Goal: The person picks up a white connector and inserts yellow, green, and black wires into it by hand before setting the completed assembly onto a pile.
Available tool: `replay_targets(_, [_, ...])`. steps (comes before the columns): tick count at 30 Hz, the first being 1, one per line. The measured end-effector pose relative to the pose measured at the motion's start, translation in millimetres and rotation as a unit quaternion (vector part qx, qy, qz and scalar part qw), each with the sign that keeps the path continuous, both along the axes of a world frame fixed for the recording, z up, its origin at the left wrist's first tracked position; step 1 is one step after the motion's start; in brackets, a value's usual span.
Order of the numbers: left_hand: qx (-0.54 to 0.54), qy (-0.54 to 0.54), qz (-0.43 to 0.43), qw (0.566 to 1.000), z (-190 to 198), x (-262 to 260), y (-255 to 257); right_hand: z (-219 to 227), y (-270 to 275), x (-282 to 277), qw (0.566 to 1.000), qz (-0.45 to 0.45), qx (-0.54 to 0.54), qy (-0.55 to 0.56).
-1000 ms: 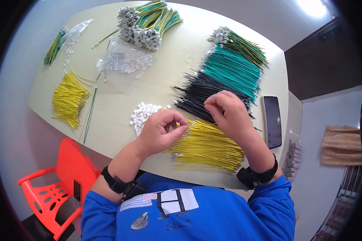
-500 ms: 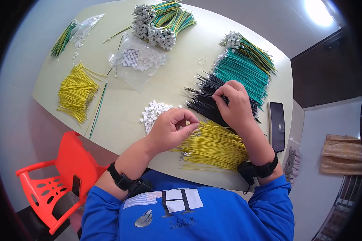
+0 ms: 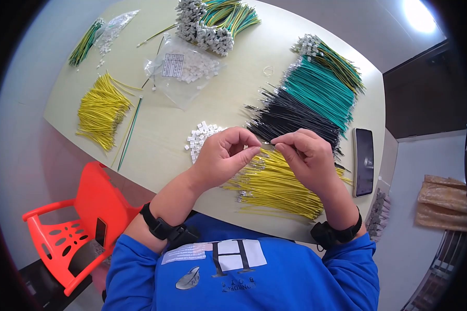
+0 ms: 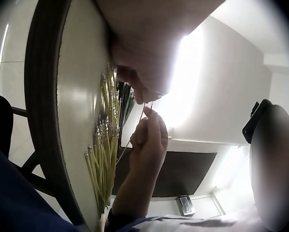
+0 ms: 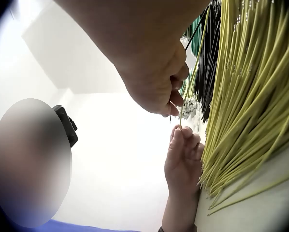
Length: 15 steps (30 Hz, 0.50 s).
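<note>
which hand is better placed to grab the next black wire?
Right. The right hand sits beside the black wires; the left hand is farther off, near the white connectors.

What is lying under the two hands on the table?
Under the left hand and right hand lies the pile of yellow wires. Its upper end is covered by the hands, so that part cannot be seen.

Head view looks steeply down over the pale oval table [image 3: 155,155]; both wrist views look close along its surface, sharing the bundle of yellow wires [image 3: 280,186].
</note>
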<state>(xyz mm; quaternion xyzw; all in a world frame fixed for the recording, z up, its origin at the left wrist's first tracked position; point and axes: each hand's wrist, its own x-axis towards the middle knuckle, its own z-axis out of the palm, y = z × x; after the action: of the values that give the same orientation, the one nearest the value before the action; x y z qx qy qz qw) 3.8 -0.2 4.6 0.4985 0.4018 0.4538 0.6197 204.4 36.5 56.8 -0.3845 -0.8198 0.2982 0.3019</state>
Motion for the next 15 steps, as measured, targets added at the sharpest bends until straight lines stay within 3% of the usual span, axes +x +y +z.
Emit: replay_targets(15, [0.002,-0.009,0.0,1.0,0.3,-0.6,1.1,-13.1,-6.7,-3.3,0.999,-0.021,-0.034,0.029])
